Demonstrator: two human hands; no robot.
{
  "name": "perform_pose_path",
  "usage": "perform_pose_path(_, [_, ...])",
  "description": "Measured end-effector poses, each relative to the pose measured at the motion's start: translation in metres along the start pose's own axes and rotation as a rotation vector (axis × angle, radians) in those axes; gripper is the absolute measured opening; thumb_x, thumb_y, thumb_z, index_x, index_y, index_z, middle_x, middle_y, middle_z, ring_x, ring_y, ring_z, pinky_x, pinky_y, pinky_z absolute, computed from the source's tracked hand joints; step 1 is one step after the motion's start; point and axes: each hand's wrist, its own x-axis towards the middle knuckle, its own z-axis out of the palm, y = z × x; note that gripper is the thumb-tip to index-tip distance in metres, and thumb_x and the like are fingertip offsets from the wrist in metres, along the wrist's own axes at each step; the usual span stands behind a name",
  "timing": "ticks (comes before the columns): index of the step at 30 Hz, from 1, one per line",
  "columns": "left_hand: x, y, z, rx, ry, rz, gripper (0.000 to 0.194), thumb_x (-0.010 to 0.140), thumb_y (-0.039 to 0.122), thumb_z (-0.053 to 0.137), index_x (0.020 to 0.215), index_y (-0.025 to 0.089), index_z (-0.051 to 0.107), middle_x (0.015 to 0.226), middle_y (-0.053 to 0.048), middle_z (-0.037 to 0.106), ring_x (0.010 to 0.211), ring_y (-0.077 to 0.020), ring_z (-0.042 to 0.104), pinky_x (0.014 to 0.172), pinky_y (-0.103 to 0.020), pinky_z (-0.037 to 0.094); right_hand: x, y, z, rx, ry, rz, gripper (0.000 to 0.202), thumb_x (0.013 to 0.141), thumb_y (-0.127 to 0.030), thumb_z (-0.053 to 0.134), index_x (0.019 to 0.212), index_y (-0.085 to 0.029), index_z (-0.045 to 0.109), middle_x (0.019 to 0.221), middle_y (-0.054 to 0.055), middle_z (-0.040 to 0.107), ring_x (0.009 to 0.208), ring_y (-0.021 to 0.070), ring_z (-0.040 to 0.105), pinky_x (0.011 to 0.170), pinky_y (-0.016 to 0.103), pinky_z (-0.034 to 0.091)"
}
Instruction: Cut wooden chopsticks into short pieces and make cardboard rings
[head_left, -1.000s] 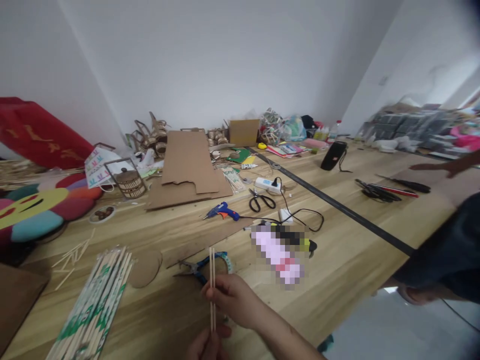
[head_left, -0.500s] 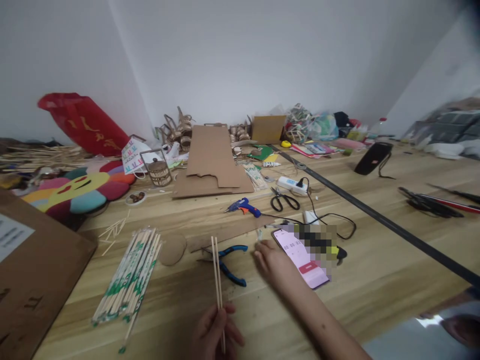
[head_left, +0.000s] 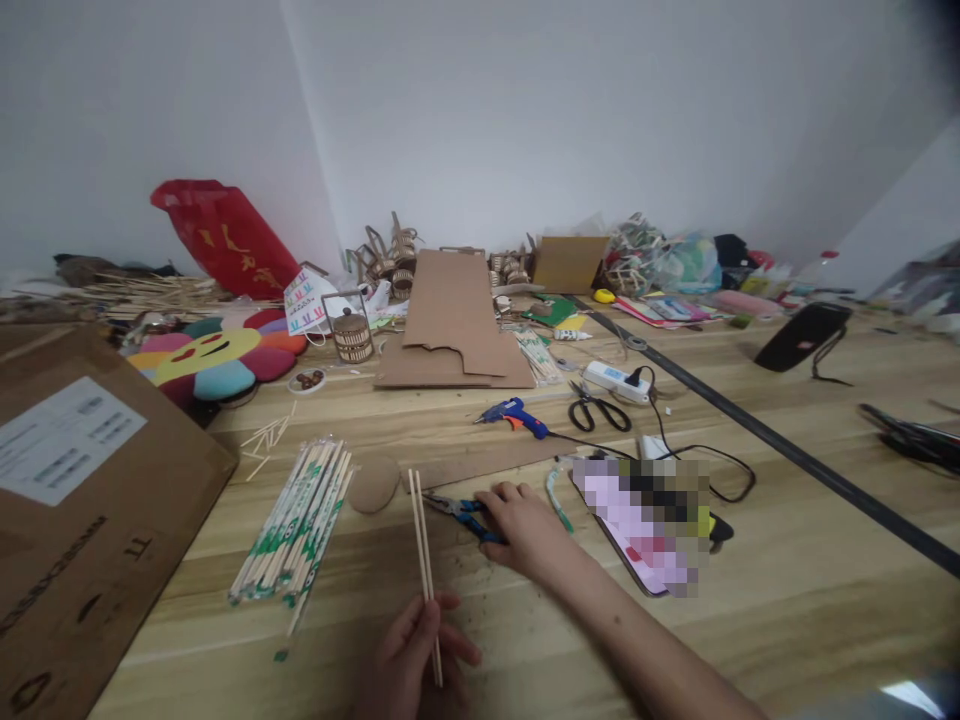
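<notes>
My left hand (head_left: 409, 645), low in the middle of the view, pinches a pair of wooden chopsticks (head_left: 421, 540) that point up and away from me. Over the blue-handled pliers (head_left: 469, 518) lies my right hand (head_left: 529, 530), its fingers curled round the handles; the jaws point left toward the chopsticks. Part of the handles is hidden under the fingers. A round cardboard disc (head_left: 373, 485) lies left of the chopsticks' tips. Further left are several wrapped chopsticks (head_left: 296, 525) in green and white paper.
A blue glue gun (head_left: 517, 415), black scissors (head_left: 598, 408) and a power strip (head_left: 616, 380) lie beyond my hands. To the right is a phone (head_left: 637, 540), partly blurred. A cardboard box (head_left: 97, 500) stands at left. Cardboard sheets (head_left: 454, 310) and a small basket (head_left: 352, 335) are further back.
My right hand has moved left from beside the phone onto the pliers and closed round their handles. The left hand still holds the chopsticks. The view has shifted slightly left.
</notes>
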Motion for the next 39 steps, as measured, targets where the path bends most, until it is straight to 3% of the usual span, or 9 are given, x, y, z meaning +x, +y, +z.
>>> perform_pose_path(4, [0.004,-0.002,-0.010,0.062,0.061,0.030,0.070,0.065,0.079,0.060,0.096,0.016,0.059,0.061,-0.002,0.070,0.046,-0.0158,0.057,0.048,-0.026,0.040,-0.002,-0.010,0.003,0.022,0.024,0.111,0.034,0.076,-0.010,0.056,0.109,-0.009,0.063,0.106,0.021,0.062,0.098,0.0338,0.059,0.082,0.041,0.043])
perform_pose_path(9, [0.012,0.009,-0.018,0.351,0.088,0.058,0.074,0.072,0.081,0.044,0.104,0.016,0.057,0.059,-0.001,0.067,0.041,-0.0146,0.050,0.044,-0.025,0.033,-0.009,-0.005,0.013,0.215,0.100,0.207,0.035,0.073,-0.010,0.056,0.108,-0.008,0.061,0.106,0.022,0.062,0.095,0.0334,0.060,0.078,0.038,0.044])
perform_pose_path(13, [0.020,0.034,-0.012,0.820,0.050,0.112,0.051,0.093,0.053,0.028,0.112,0.014,0.055,0.058,-0.001,0.064,0.053,-0.0192,0.060,0.052,-0.027,0.040,-0.013,0.012,0.018,0.488,0.204,0.191,0.020,0.082,-0.020,0.050,0.099,-0.017,0.059,0.099,0.011,0.064,0.095,0.0251,0.059,0.083,0.033,0.043])
perform_pose_path(16, [0.028,0.047,-0.004,1.247,0.143,0.167,0.035,0.098,0.026,0.027,0.109,0.013,0.057,0.079,-0.010,0.072,0.079,-0.0222,0.069,0.067,-0.028,0.043,-0.013,0.019,0.024,0.699,0.274,0.187,0.015,0.084,-0.033,0.048,0.088,-0.020,0.056,0.089,0.006,0.062,0.088,0.0234,0.058,0.080,0.033,0.043])
perform_pose_path(19, [0.035,0.050,0.005,1.521,0.219,0.161,0.032,0.100,0.021,0.027,0.105,0.013,0.058,0.092,-0.014,0.074,0.086,-0.0240,0.071,0.065,-0.028,0.042,-0.013,0.020,0.032,0.906,0.313,0.176,0.025,0.082,-0.043,0.050,0.091,-0.021,0.054,0.088,0.004,0.062,0.084,0.0228,0.059,0.077,0.033,0.045])
perform_pose_path(26, [0.034,0.041,0.023,1.590,0.233,0.244,0.032,0.102,0.020,0.030,0.101,0.017,0.061,0.086,-0.009,0.075,0.079,-0.0207,0.072,0.057,-0.025,0.041,-0.017,0.008,0.040,1.453,0.298,0.127,0.041,0.069,-0.048,0.072,0.094,-0.022,0.051,0.091,0.004,0.065,0.081,0.0205,0.060,0.081,0.035,0.046])
perform_pose_path(30, [0.035,0.042,0.026,1.685,0.355,0.290,0.034,0.101,0.017,0.030,0.100,0.016,0.063,0.084,-0.011,0.074,0.076,-0.0227,0.072,0.055,-0.026,0.041,-0.018,0.008,0.039,1.453,0.314,0.133,0.042,0.066,-0.049,0.078,0.088,-0.021,0.057,0.085,0.002,0.064,0.078,0.0196,0.057,0.077,0.034,0.043])
perform_pose_path(35, [0.038,0.050,0.022,1.743,0.530,0.297,0.033,0.100,0.018,0.033,0.100,0.017,0.065,0.099,-0.011,0.071,0.080,-0.0246,0.071,0.057,-0.028,0.046,-0.017,0.010,0.042,1.442,0.364,0.170,0.045,0.066,-0.056,0.077,0.088,-0.020,0.061,0.080,0.001,0.063,0.077,0.0196,0.056,0.075,0.032,0.043])
perform_pose_path(39, [0.031,0.046,0.028,1.625,0.416,0.338,0.034,0.100,0.020,0.033,0.104,0.020,0.066,0.098,-0.009,0.073,0.087,-0.0217,0.071,0.068,-0.027,0.049,-0.016,0.007,0.046,1.564,0.413,0.172,0.047,0.067,-0.056,0.077,0.096,-0.022,0.062,0.082,0.001,0.064,0.075,0.0192,0.058,0.074,0.032,0.045])
